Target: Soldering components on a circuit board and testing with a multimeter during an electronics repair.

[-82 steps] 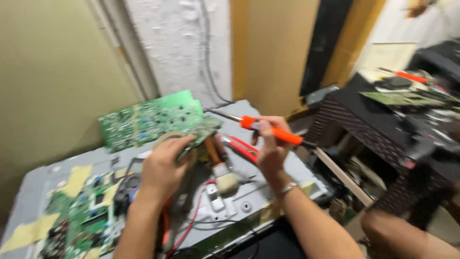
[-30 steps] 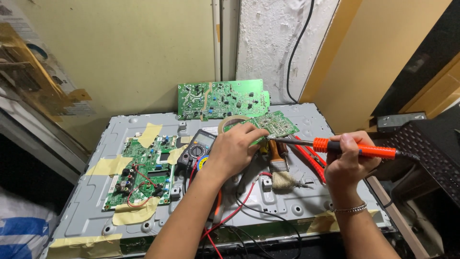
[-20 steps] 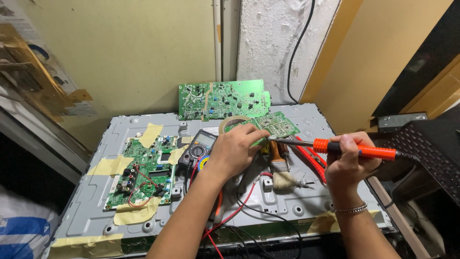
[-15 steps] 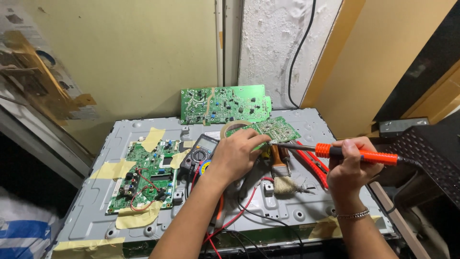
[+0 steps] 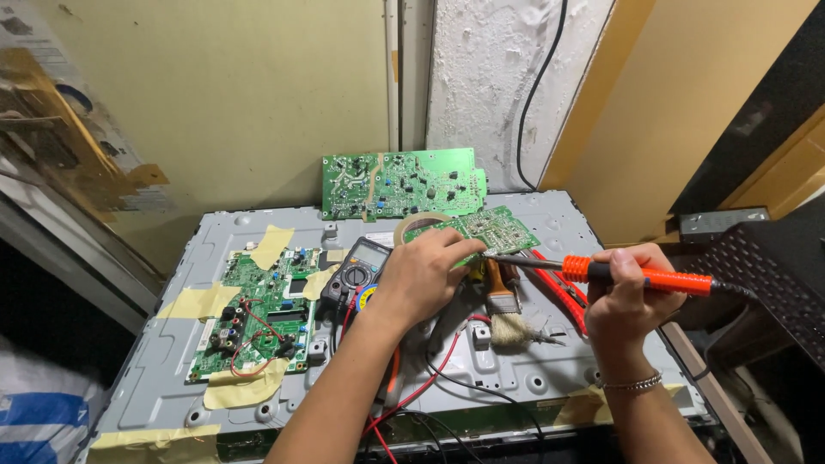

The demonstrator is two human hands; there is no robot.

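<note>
My left hand (image 5: 427, 275) grips the near edge of a small green circuit board (image 5: 484, 228), holding it tilted above the grey metal back panel (image 5: 172, 369). My right hand (image 5: 627, 290) holds an orange-handled soldering iron (image 5: 640, 277); its metal tip points left and touches the board's edge by my left fingers. A roll of tape (image 5: 411, 225) lies partly hidden behind the board and my left hand.
A black multimeter (image 5: 357, 271) with red and black leads sits left of my hand. A taped-down green board (image 5: 262, 314) lies at the left, a larger board (image 5: 397, 182) leans against the wall. A brush (image 5: 507, 314) and red-handled pliers (image 5: 563, 292) lie near.
The view shifted from the right side back over the panel. My hands stay almost still, with the iron's tip kept at the small board's edge.
</note>
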